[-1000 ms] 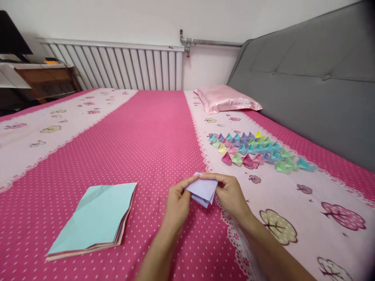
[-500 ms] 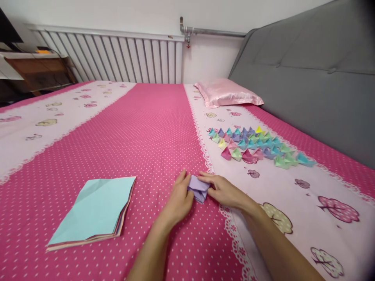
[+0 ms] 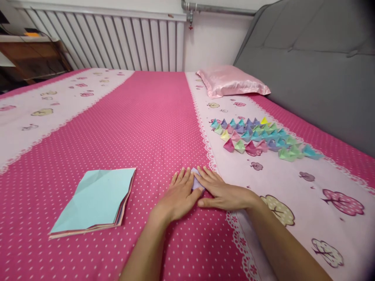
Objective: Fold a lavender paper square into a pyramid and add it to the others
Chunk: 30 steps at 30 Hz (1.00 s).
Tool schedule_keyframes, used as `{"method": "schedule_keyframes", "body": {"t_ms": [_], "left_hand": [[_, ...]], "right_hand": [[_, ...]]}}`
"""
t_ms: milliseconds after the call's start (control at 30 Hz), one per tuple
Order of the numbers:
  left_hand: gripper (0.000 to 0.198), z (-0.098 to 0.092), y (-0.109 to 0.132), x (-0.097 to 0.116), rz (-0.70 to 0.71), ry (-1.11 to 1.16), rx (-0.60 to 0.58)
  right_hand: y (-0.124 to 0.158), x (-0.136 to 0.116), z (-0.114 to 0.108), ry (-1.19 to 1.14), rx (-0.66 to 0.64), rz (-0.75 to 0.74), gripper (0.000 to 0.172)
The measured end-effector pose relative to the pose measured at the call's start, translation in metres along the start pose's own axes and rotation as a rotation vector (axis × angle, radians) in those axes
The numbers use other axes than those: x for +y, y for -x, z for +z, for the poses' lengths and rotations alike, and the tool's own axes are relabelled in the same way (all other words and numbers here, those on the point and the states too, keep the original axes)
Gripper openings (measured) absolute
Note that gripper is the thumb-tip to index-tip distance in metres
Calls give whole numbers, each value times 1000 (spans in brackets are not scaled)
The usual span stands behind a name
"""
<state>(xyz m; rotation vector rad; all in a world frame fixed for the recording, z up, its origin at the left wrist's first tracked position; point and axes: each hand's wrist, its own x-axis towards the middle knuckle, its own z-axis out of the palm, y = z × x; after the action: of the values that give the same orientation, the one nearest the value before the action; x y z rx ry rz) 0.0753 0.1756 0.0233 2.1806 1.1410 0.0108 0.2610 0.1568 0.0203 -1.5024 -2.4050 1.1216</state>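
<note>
A small folded piece of purple paper [image 3: 198, 185] lies on the pink dotted bedspread [image 3: 158, 128], mostly covered by my hands. My left hand [image 3: 180, 194] rests flat over its left side, fingers stretched forward and the thumb across the paper. From the right, my right hand [image 3: 220, 191] lies flat with outstretched fingers on the paper's other side. To the left sits a stack of coloured paper sheets [image 3: 96, 200], light blue on top. Several rows of small folded paper boats [image 3: 254, 134] in many colours stand on the white strip at the right.
A pink satin pillow [image 3: 233, 81] lies at the far right, beside the grey padded headboard [image 3: 316, 74]. Behind the bed runs a white radiator [image 3: 117, 41] with a pipe [image 3: 222, 8]. A wooden table [image 3: 32, 56] stands at the far left.
Both hands have gone from pinching the purple paper to lying flat on it with fingers stretched out. The paper now looks flatter. The camera view has tilted down slightly.
</note>
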Motion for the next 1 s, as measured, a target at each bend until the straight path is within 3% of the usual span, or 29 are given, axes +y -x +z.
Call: {"method": "schedule_keyframes", "body": {"t_ms": [167, 400, 633, 867, 1000], "left_hand": [[58, 5, -3, -1, -16, -130, 49], [59, 19, -14, -3, -77, -248, 173], [61, 21, -16, -1, -100, -297, 169], [63, 26, -1, 1, -127, -361, 189], [62, 37, 19, -1, -140, -355, 275]], "right_hand": [[-8, 6, 2, 9, 75, 9, 57], [-26, -1, 21, 323, 218, 126, 57], [-23, 1, 31, 416, 253, 157, 58], [-8, -12, 52, 437, 346, 283, 59], [2, -16, 63, 417, 386, 314, 62]]}}
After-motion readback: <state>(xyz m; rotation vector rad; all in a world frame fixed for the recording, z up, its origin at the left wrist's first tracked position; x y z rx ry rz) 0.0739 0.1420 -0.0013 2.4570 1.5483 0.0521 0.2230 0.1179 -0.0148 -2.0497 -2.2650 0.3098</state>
